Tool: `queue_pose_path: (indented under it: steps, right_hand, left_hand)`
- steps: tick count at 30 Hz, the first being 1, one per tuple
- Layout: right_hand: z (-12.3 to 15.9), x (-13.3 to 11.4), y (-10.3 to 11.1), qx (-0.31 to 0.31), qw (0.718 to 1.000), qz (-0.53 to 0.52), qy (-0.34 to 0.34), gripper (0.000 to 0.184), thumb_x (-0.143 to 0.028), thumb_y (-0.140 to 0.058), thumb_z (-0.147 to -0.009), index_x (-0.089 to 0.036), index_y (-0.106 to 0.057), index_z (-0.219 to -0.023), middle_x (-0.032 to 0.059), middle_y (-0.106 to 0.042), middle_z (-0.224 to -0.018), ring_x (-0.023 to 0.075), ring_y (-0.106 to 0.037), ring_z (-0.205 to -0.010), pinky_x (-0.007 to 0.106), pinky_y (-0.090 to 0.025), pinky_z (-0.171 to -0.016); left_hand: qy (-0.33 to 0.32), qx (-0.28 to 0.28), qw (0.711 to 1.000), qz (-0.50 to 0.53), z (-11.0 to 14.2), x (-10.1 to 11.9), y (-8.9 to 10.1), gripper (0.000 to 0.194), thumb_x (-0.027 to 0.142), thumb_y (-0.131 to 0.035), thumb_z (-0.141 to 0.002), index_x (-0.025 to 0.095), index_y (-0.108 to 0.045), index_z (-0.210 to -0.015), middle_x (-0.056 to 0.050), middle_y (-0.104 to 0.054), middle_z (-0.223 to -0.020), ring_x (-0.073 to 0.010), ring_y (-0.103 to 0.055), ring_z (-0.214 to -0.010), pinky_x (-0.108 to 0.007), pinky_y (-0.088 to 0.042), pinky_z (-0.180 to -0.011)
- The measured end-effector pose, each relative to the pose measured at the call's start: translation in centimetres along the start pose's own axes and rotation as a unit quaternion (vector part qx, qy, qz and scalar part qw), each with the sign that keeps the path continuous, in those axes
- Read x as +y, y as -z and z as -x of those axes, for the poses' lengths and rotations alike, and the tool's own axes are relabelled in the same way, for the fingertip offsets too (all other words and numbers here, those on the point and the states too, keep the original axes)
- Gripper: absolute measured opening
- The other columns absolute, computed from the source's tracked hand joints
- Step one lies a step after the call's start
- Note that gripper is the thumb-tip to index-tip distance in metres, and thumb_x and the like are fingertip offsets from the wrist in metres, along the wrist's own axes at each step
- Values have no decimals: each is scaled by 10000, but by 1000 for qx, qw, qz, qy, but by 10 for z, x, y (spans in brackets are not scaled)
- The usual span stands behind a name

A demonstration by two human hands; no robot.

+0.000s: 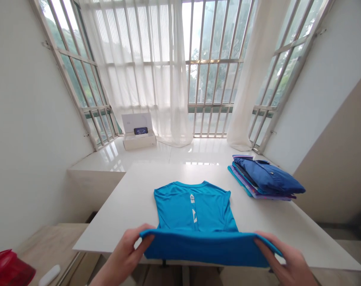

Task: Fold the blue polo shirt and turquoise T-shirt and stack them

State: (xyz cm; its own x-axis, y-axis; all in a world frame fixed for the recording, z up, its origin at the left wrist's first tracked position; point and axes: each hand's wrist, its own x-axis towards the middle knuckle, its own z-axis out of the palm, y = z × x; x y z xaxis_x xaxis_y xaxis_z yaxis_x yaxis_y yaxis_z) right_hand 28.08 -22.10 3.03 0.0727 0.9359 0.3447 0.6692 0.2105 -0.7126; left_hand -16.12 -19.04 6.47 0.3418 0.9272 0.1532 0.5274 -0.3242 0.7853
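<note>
Left hand [123,252], right hand [288,260]: fingers clenched on opposite ends of the lifted hem of a blue sports T-shirt [195,210] (body running straight away from both hands), on the white counter [109,232].

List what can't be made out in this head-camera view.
Head view:
White print on the blue T-shirt: lower end hidden by the fold the left hand and right hand raise.
Garments under the navy button shirt: mostly hidden by it.
Dark label in the open white box: too small to read.
Red object: cut off by the bottom-left edge.
</note>
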Motion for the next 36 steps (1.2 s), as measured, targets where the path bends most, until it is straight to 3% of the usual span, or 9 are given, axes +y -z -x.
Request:
queue_pose_path:
  steps: [2,5,8,11,14,18,23,28,36]
  right_hand:
    - [-38,-13,-7,29,999,-5,-14,389,-598,-605,-829,-247,-748,-921,33,-767,-822,214,-701,-720,228,-544,-552]
    - [-100,-16,-28,24,1000,-10,-14,444,-620,-544,-857,-214,-716,-916,26,-734,-776,193,-650,-701,251,-509,-618]
    - [-150,0,-56,-4,1000,26,-4,469,-628,-469,-870,-210,-665,-790,27,-692,-717,199,-617,-693,294,-469,-655]
    - [-175,25,-81,-12,999,46,-6,434,-614,-490,-832,-227,-595,-666,23,-658,-650,209,-610,-660,316,-445,-651]
    - [-178,45,-98,-6,998,63,-18,392,-584,-503,-820,-241,-553,-636,20,-639,-624,218,-613,-651,320,-428,-638]
    - [-174,60,-103,-2,996,81,-34,372,-551,-468,-851,-248,-547,-650,8,-623,-609,202,-591,-609,312,-406,-605]
    - [-178,64,-103,-20,994,94,-50,363,-556,-446,-879,-252,-584,-735,9,-656,-653,211,-635,-654,303,-421,-631]
    - [-179,66,-108,-21,990,123,-69,364,-570,-447,-875,-254,-594,-770,19,-648,-647,236,-646,-664,311,-398,-629]
    - [-179,71,-108,-54,983,167,-49,297,-441,-387,-908,-249,-614,-900,41,-726,-775,246,-693,-751,314,-426,-674]
  left_hand:
    - [-13,18,1000,10,-37,-3,7,438,540,-439,-967,193,-633,-783,-2,-603,-702,-154,-522,-661,-245,-474,-648]
    - [4,8,1000,15,-99,-22,9,436,552,-423,-955,179,-630,-866,-12,-623,-757,-167,-541,-688,-257,-454,-614]
    - [17,0,998,-59,-152,-51,3,437,542,-396,-943,182,-596,-796,-17,-627,-744,-177,-555,-688,-270,-430,-610]
    - [16,2,995,-96,-182,-76,-8,393,525,-459,-896,194,-553,-706,-17,-627,-713,-187,-563,-677,-283,-405,-620]
    - [16,12,992,-122,-189,-91,-16,378,517,-460,-890,206,-540,-691,-10,-634,-710,-190,-575,-681,-283,-390,-625]
    - [18,25,990,-136,-185,-98,-19,398,521,-417,-920,211,-538,-703,-1,-628,-708,-181,-570,-675,-275,-384,-620]
    - [26,33,988,-146,-186,-98,-12,420,528,-410,-938,207,-541,-702,-12,-632,-698,-186,-578,-670,-269,-374,-605]
    - [75,25,974,-210,-185,-93,-8,378,491,-442,-934,209,-572,-718,-28,-671,-733,-208,-625,-706,-260,-349,-598]
    - [91,33,960,-263,-181,-89,-13,353,467,-438,-955,215,-578,-750,-35,-688,-766,-213,-646,-735,-257,-329,-576]
